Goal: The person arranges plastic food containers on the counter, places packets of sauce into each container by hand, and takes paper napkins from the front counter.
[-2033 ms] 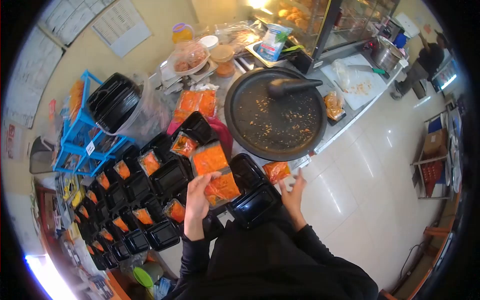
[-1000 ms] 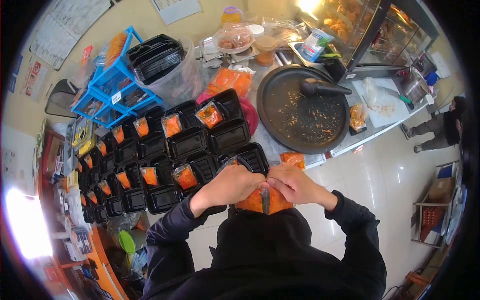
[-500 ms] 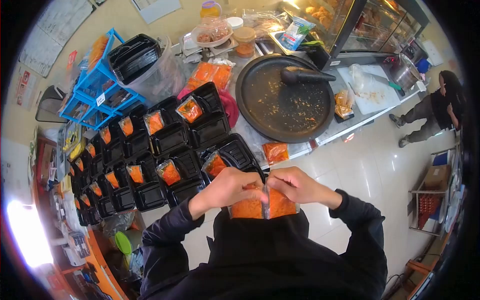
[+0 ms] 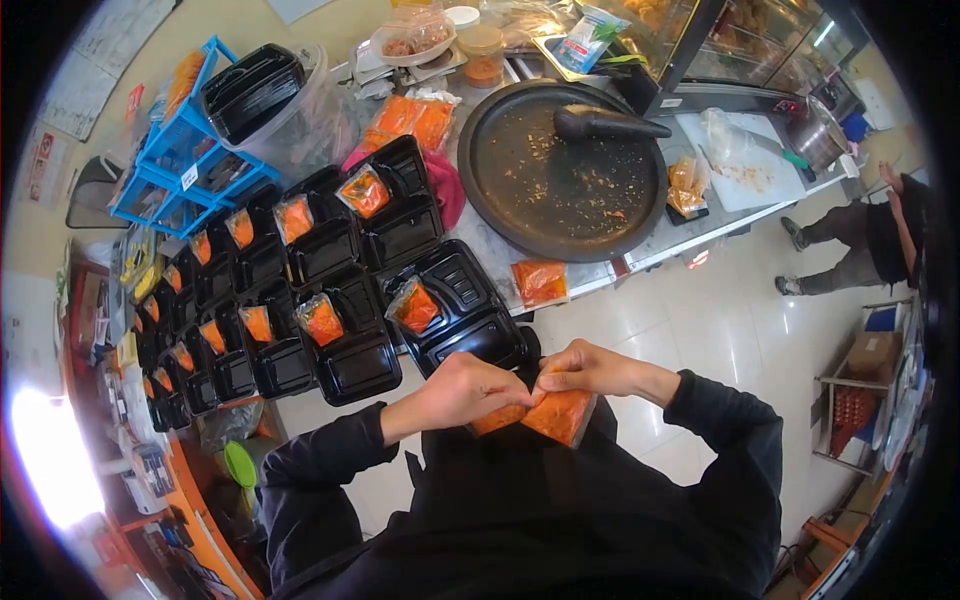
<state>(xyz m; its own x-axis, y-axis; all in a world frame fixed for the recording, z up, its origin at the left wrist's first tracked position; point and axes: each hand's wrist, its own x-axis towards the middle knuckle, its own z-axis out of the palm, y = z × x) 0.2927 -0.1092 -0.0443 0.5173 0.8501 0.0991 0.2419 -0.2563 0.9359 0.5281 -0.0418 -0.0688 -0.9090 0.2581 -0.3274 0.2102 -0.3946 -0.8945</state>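
Observation:
Close to my body, two clear plastic sachets of orange-red sauce hang from my fingers, side by side at their upper edges. My left hand (image 4: pixel 472 388) pinches the left sachet (image 4: pixel 497 419), which is partly covered by the fingers. The right sachet (image 4: pixel 562 414) is tilted, its top gripped by my right hand (image 4: pixel 590 368). Whether the two are still joined I cannot tell. Just beyond my hands, another sauce sachet (image 4: pixel 540 282) lies at the counter's edge. An open black food tray (image 4: pixel 465 345) with a sachet (image 4: pixel 413 306) in it stands beyond my left hand.
Rows of black trays (image 4: pixel 325 240) with sachets stretch leftward. A large stone mortar (image 4: pixel 560 215) with a pestle (image 4: pixel 610 124) sits on the counter. Behind are a blue rack (image 4: pixel 180 180) and more sachets (image 4: pixel 410 124). A person (image 4: pixel 865 235) stands at the far right.
Both sachets have turned: they hung straight and flat side by side, and now the right one is tilted. My hands have drawn closer together, and the view has shifted slightly.

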